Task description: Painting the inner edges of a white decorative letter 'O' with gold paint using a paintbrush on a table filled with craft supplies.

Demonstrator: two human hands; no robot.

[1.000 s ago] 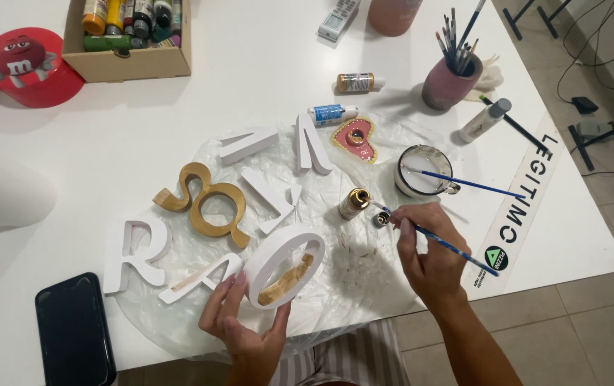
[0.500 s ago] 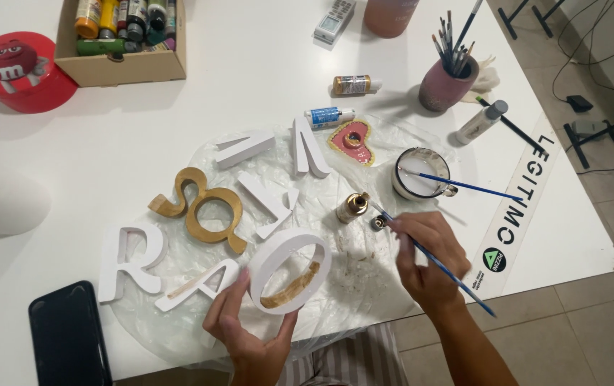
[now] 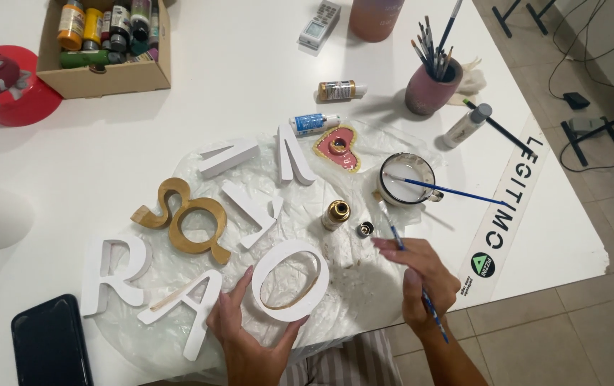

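My left hand (image 3: 246, 336) grips a white ring-shaped letter (image 3: 290, 281) at its lower left edge; gold paint shows on its inner rim. My right hand (image 3: 421, 275) holds a thin blue paintbrush (image 3: 410, 268) with its tip pointing toward a small open gold paint bottle (image 3: 335, 214) and its cap (image 3: 365, 229). Other white wooden letters (image 3: 117, 275) and a gold ampersand (image 3: 185, 218) lie on a clear plastic sheet (image 3: 364, 286).
A white cup (image 3: 407, 180) with a blue brush across it, a pink heart (image 3: 337, 146), paint bottles (image 3: 341, 91), a pot of brushes (image 3: 432, 84), a cardboard box of paints (image 3: 106, 43), a red tin (image 3: 3, 82), a black phone (image 3: 51, 342). Table edge runs at right.
My left hand has lowered the ring letter flatter onto the plastic. The right hand has drawn the brush back slightly from the gold bottle. The view has shifted.
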